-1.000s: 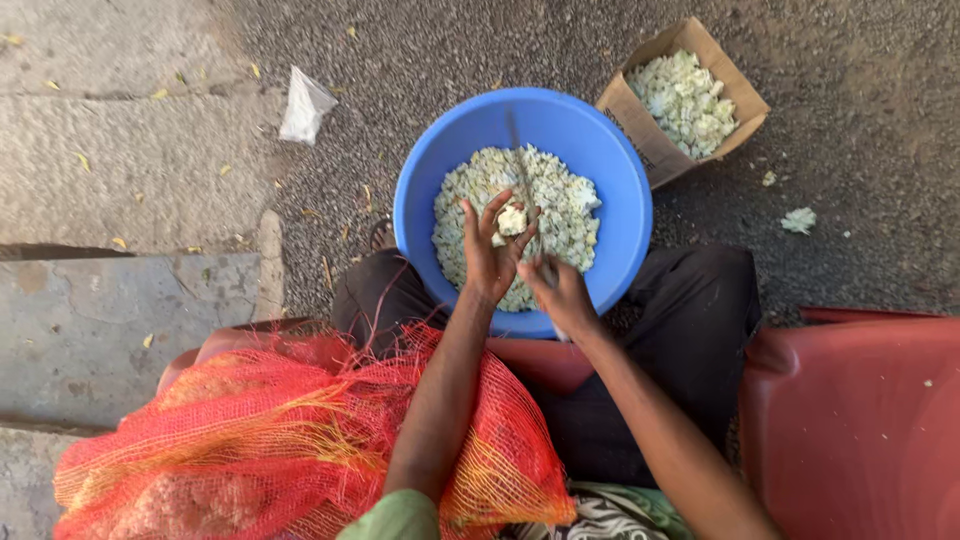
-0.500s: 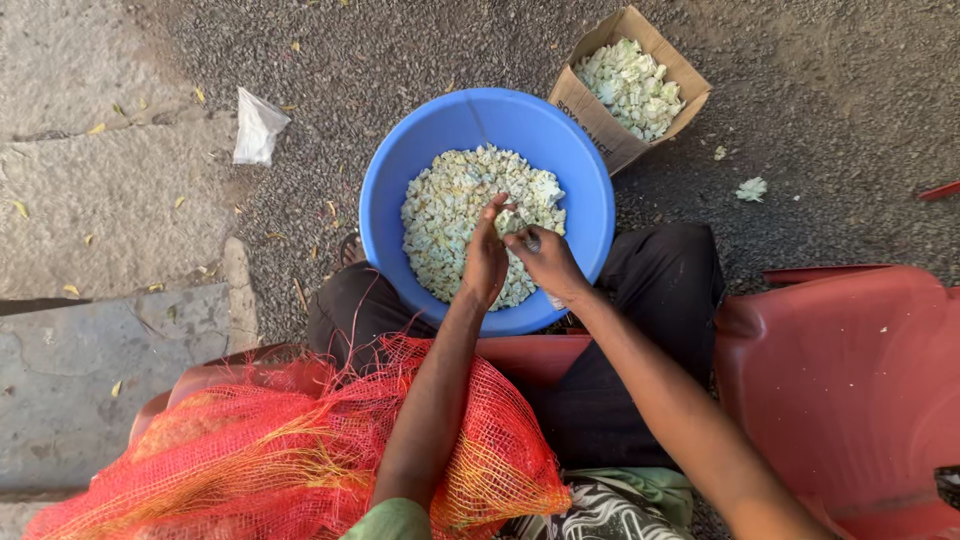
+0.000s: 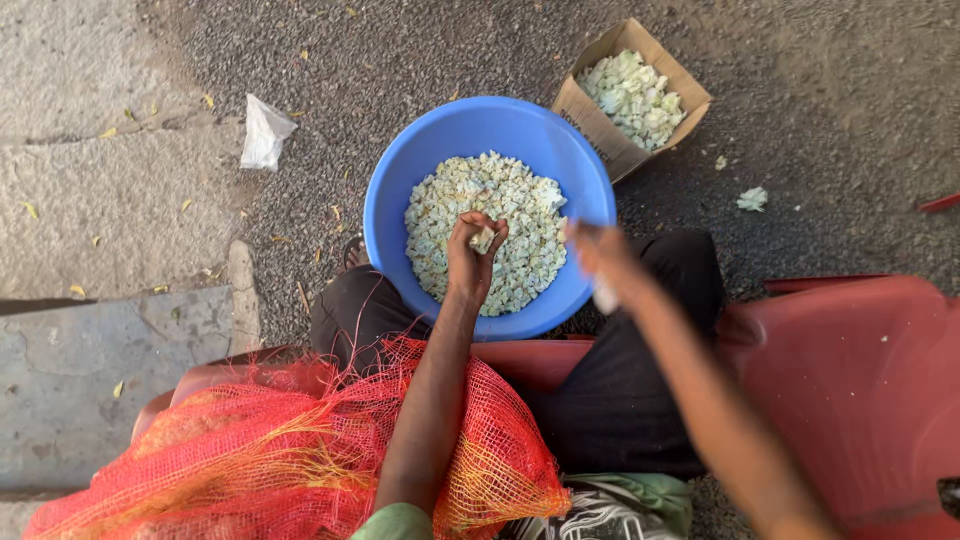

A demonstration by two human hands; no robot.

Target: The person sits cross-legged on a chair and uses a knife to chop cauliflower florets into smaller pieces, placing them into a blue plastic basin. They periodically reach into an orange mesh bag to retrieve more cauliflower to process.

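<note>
Blue plastic forms the round basin [image 3: 400, 210] that sits on the gravel ground [image 3: 820, 130] between the person's knees, holding a heap of pale greenish-white chunks [image 3: 520, 215]. The left hand [image 3: 472, 255] hangs over the middle of the heap with its fingers curled shut around one small pale piece [image 3: 483, 239]. The right hand [image 3: 598, 252] is at the basin's right rim, blurred, so I cannot tell whether it is closed or what it holds; something whitish shows just below it. Far right of the basin stands an open cardboard box [image 3: 592, 108] filled with more pale chunks. A crumpled white bag [image 3: 264, 133] lies on the ground to the far left. An orange net sack [image 3: 250, 450] lies across the near left, under the left forearm. Red plastic seats [image 3: 860, 390] fill the near right.
</note>
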